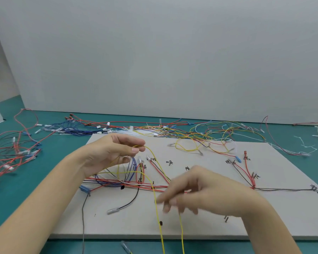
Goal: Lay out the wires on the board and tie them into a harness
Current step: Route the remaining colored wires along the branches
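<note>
A grey board [200, 224] lies on the teal table, marked with handwritten labels and small pegs. Red, blue, black and white wires [121, 183] are laid across its left and middle. More red and black wires [246, 173] fan out at its right. My left hand [110, 154] hovers above the board's upper left and pinches a yellow wire [155, 158] between thumb and fingertips. That wire loops down past the board's front edge. My right hand [200, 191] is blurred over the board's middle, fingers curled loosely near the yellow strands; whether it holds one I cannot tell.
Loose wires of many colours [173, 129] lie piled behind the board. A red and black tangle [13, 153] covers the table's left side. White cable ties [307, 143] lie at the right. A grey wall stands close behind.
</note>
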`<control>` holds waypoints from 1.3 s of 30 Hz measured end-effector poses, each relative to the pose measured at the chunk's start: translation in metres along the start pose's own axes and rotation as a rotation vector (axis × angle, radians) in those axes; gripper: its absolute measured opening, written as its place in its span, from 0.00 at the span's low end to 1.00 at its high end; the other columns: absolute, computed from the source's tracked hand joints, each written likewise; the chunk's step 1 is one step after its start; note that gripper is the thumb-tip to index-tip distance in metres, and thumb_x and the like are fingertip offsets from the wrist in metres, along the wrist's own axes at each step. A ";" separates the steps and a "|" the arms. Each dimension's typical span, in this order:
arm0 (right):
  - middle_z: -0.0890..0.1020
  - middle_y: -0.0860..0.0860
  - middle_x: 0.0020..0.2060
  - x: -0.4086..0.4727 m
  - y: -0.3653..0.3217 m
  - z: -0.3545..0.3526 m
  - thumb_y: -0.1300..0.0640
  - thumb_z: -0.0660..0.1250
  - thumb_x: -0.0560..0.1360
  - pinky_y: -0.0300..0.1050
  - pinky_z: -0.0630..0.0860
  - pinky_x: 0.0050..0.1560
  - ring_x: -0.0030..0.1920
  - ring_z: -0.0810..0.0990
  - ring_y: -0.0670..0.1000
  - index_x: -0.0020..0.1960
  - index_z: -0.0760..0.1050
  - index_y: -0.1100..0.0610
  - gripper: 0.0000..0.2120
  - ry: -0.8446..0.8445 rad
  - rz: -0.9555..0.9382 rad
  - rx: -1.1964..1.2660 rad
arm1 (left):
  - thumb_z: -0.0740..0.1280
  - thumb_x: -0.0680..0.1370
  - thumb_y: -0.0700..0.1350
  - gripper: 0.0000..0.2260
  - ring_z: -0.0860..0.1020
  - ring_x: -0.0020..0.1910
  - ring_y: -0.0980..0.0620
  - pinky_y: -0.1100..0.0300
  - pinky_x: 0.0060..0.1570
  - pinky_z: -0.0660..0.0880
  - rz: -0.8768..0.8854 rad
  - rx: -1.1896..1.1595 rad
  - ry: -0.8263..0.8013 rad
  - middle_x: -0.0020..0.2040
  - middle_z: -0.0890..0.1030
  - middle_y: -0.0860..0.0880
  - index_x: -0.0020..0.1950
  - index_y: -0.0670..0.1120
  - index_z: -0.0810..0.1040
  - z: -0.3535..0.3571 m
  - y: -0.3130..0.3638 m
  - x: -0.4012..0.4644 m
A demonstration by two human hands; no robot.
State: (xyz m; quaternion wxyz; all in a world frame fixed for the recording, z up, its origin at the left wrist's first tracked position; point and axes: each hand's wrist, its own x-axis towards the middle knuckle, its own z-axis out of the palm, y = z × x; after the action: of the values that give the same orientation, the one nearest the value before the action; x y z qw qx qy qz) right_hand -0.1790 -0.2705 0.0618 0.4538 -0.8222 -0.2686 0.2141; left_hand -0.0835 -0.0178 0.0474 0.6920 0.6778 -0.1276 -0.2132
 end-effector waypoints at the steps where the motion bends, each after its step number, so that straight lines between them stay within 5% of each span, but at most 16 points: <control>1: 0.84 0.46 0.40 0.001 0.000 0.000 0.61 0.66 0.76 0.33 0.69 0.33 0.36 0.75 0.42 0.49 0.84 0.49 0.11 0.144 -0.011 0.042 | 0.73 0.65 0.37 0.12 0.82 0.40 0.58 0.67 0.41 0.78 0.005 -0.007 -0.003 0.46 0.86 0.48 0.45 0.49 0.87 0.000 0.000 0.000; 4: 0.78 0.41 0.40 0.007 0.003 -0.001 0.49 0.74 0.71 0.32 0.69 0.34 0.35 0.73 0.43 0.50 0.79 0.43 0.09 0.508 0.013 0.022 | 0.73 0.65 0.38 0.12 0.82 0.40 0.57 0.67 0.40 0.78 0.027 -0.012 -0.023 0.45 0.86 0.48 0.45 0.49 0.87 -0.001 0.001 -0.001; 6: 0.77 0.41 0.45 0.011 0.009 0.000 0.42 0.76 0.67 0.33 0.73 0.37 0.39 0.77 0.44 0.53 0.76 0.40 0.17 0.448 0.131 -0.100 | 0.76 0.64 0.40 0.13 0.82 0.41 0.58 0.67 0.40 0.78 0.042 0.004 -0.039 0.46 0.86 0.48 0.47 0.50 0.86 -0.001 0.001 -0.001; 8: 0.80 0.44 0.44 0.015 0.012 0.001 0.46 0.73 0.71 0.42 0.75 0.40 0.40 0.78 0.47 0.49 0.79 0.47 0.09 0.319 0.158 -0.135 | 0.78 0.61 0.44 0.17 0.82 0.41 0.57 0.67 0.39 0.77 0.035 0.039 -0.059 0.48 0.86 0.47 0.50 0.50 0.86 -0.003 0.001 -0.002; 11: 0.82 0.55 0.36 0.016 0.017 -0.004 0.55 0.70 0.76 0.42 0.75 0.42 0.38 0.78 0.48 0.42 0.80 0.56 0.06 0.270 0.098 0.111 | 0.78 0.63 0.47 0.20 0.77 0.36 0.56 0.67 0.34 0.74 -0.004 0.134 -0.087 0.48 0.85 0.47 0.54 0.49 0.84 -0.011 0.005 -0.005; 16: 0.75 0.52 0.29 0.005 0.026 -0.027 0.58 0.71 0.68 0.42 0.78 0.39 0.31 0.76 0.50 0.41 0.83 0.59 0.05 0.414 0.049 0.536 | 0.78 0.65 0.54 0.25 0.66 0.33 0.55 0.68 0.26 0.63 -0.082 0.339 -0.178 0.40 0.81 0.51 0.60 0.49 0.82 -0.032 0.013 -0.016; 21: 0.73 0.51 0.31 0.005 0.028 -0.029 0.70 0.70 0.66 0.39 0.72 0.25 0.24 0.69 0.46 0.46 0.79 0.61 0.11 0.417 0.142 0.900 | 0.77 0.70 0.49 0.14 0.69 0.30 0.56 0.67 0.30 0.67 -0.150 0.513 -0.212 0.37 0.79 0.50 0.53 0.47 0.85 -0.039 0.014 -0.029; 25: 0.74 0.51 0.32 0.003 0.028 -0.033 0.65 0.70 0.66 0.32 0.61 0.15 0.18 0.62 0.40 0.48 0.78 0.60 0.11 0.410 0.109 1.157 | 0.73 0.72 0.52 0.10 0.75 0.36 0.55 0.68 0.38 0.71 -0.114 0.575 -0.191 0.35 0.79 0.49 0.44 0.45 0.85 -0.041 0.014 -0.037; 30: 0.75 0.49 0.33 0.003 0.025 -0.038 0.61 0.69 0.68 0.32 0.55 0.16 0.18 0.58 0.40 0.44 0.82 0.55 0.06 0.394 0.066 0.991 | 0.68 0.74 0.56 0.17 0.80 0.41 0.51 0.62 0.42 0.74 -0.244 0.588 -0.219 0.48 0.84 0.43 0.40 0.43 0.84 -0.042 0.010 -0.039; 35: 0.74 0.49 0.33 0.002 0.026 -0.041 0.60 0.69 0.68 0.33 0.55 0.16 0.18 0.58 0.41 0.43 0.82 0.52 0.06 0.382 0.070 0.857 | 0.68 0.73 0.54 0.15 0.75 0.33 0.53 0.66 0.35 0.72 -0.349 0.654 -0.300 0.40 0.84 0.44 0.49 0.44 0.85 -0.042 0.010 -0.036; 39: 0.74 0.50 0.33 0.000 0.030 -0.039 0.62 0.69 0.69 0.33 0.55 0.18 0.20 0.57 0.43 0.43 0.82 0.53 0.06 0.371 0.142 0.744 | 0.70 0.74 0.50 0.11 0.77 0.37 0.55 0.67 0.39 0.71 -0.268 0.606 -0.346 0.39 0.82 0.47 0.50 0.45 0.85 -0.040 0.009 -0.033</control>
State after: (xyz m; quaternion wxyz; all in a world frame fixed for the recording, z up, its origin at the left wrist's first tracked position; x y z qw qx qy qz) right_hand -0.1481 -0.3082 0.0556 0.7446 -0.6434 -0.0295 0.1755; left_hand -0.0929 0.0330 0.0586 0.3940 0.8166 -0.2099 -0.3659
